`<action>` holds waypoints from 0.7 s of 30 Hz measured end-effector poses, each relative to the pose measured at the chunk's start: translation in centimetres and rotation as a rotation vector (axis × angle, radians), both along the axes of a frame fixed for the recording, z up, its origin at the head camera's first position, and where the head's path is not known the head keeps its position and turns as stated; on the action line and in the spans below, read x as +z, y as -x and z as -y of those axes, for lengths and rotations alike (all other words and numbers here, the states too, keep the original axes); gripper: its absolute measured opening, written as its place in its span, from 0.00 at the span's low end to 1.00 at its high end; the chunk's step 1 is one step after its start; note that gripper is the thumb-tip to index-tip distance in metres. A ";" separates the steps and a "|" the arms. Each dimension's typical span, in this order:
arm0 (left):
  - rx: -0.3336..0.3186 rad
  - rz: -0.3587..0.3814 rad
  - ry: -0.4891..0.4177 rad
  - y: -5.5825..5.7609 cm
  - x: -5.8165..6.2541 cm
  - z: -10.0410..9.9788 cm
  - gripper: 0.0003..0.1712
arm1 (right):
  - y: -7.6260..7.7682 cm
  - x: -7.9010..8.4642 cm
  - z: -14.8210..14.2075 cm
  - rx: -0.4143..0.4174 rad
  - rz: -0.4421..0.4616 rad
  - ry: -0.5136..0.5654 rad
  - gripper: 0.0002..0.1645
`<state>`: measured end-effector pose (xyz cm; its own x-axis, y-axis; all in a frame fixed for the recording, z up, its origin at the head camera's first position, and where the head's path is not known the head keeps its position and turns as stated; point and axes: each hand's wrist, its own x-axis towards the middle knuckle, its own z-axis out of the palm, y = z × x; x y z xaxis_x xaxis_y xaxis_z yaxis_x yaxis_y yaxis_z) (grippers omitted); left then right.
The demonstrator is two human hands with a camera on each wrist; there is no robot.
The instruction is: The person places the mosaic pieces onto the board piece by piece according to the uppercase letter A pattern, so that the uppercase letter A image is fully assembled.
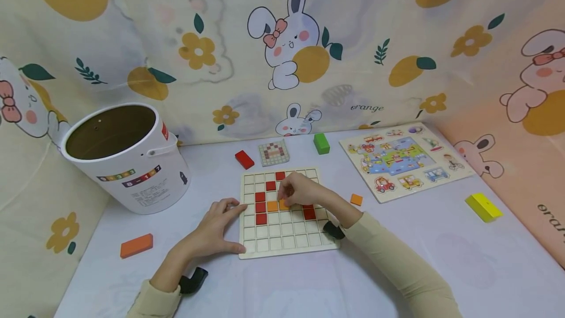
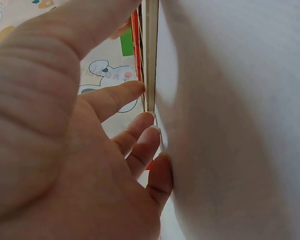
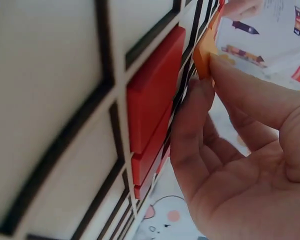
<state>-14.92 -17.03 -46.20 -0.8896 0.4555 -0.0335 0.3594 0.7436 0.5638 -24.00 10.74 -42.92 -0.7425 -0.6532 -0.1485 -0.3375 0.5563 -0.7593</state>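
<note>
A wooden grid board (image 1: pixel 289 239) lies flat on the white table. My right hand (image 1: pixel 305 190) is over its middle, pinching a square orange tile (image 3: pixel 205 55) between thumb and fingers. In the right wrist view the tile is tilted against the grid. Just left of it, another orange tile (image 1: pixel 272 205) sits in a cell. Several red tiles (image 1: pixel 261 207) fill other cells on both sides, some partly behind my right hand. My left hand (image 1: pixel 213 229) rests at the board's left edge, fingertips and thumb spread along it and touching the side.
Behind the board lie a small pattern card (image 1: pixel 273 153), a red block (image 1: pixel 244 159) and a green block (image 1: pixel 321 144). To the right are a loose orange tile (image 1: pixel 356 199), a picture puzzle (image 1: pixel 366 173) and a yellow block (image 1: pixel 484 207). A white bucket (image 1: pixel 150 185) and orange block (image 1: pixel 137 246) stand left.
</note>
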 end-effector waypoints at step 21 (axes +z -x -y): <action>-0.018 -0.016 -0.007 -0.1 0.0 0.1 0.59 | -1.7 0.4 -11.8 -0.255 -0.139 0.063 0.14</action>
<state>-14.86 -17.17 -46.16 -0.8817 0.4715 -0.0162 0.3817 0.7332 0.5628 -22.29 22.54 -42.48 -0.8943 -0.4475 0.0005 -0.2957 0.5899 -0.7514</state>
